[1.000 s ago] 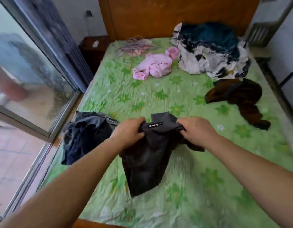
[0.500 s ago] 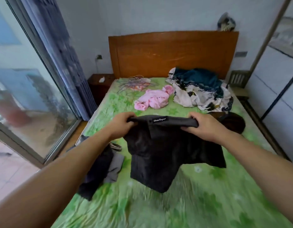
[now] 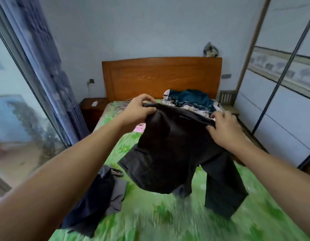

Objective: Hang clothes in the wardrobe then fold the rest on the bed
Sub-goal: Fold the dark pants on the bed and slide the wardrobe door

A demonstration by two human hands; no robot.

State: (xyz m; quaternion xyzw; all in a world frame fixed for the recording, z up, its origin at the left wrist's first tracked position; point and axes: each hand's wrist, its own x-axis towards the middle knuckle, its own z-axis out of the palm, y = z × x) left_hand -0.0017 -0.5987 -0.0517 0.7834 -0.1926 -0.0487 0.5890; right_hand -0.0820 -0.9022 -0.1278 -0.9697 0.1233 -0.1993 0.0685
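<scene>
A pair of dark grey trousers [image 3: 170, 153] hangs in the air above the green bed [image 3: 150, 220]. My left hand [image 3: 138, 110] grips the waistband at its left end. My right hand [image 3: 223, 127] grips the waistband at its right end, a little lower. The legs dangle down toward the sheet, one of them at the right [image 3: 223, 193]. The trousers hide the middle of the bed. A sliver of a pink garment [image 3: 139, 127] shows beside my left wrist. The wardrobe [image 3: 281, 110] with sliding doors stands at the right.
A dark navy and grey pile of clothes [image 3: 98, 197] lies at the bed's left edge. A teal and white patterned heap [image 3: 190, 100] sits near the wooden headboard [image 3: 161, 75]. A glass door with a curtain [image 3: 51, 75] runs along the left; a small nightstand [image 3: 93, 108] stands by it.
Both hands have raised the trousers from the sheet up into the air, and the legs have dropped open. My view has tilted upward, so more of the wall and wardrobe shows.
</scene>
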